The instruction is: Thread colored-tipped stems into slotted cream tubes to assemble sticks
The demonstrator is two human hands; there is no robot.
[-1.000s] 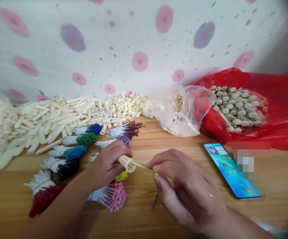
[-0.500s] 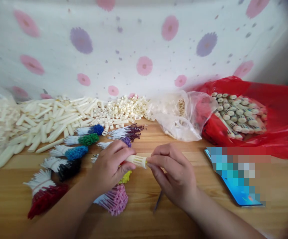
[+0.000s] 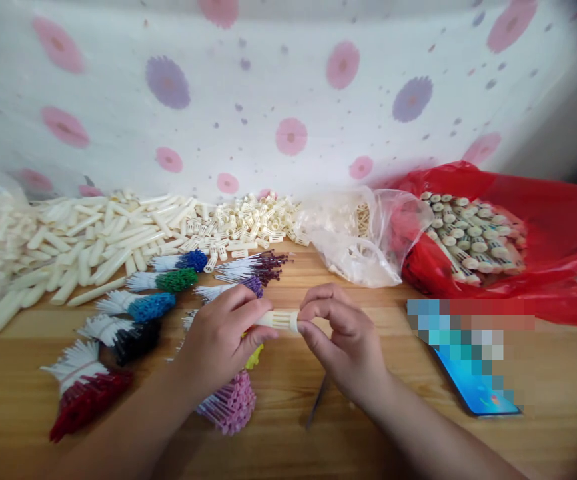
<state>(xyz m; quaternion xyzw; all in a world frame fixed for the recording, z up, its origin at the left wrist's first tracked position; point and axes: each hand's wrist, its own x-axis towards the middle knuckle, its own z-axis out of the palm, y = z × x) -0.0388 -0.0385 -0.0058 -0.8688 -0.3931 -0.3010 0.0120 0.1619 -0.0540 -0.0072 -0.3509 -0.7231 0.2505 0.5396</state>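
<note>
Gripping the tube point(image 3: 282, 321), the left hand point(image 3: 223, 330) hides one end.

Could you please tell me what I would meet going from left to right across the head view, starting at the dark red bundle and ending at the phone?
Dark red bundle, left hand, slotted cream tube, right hand, phone.

Soft light brightens the flowered sheet point(image 3: 248, 100) up top; the bench point(image 3: 278, 407) dims toward the lower edge. Black rounds the right corners, outer flowers point(image 3: 512, 25) look stretched, and coarse pixel blocks hide part of the phone point(image 3: 479, 390).
</note>
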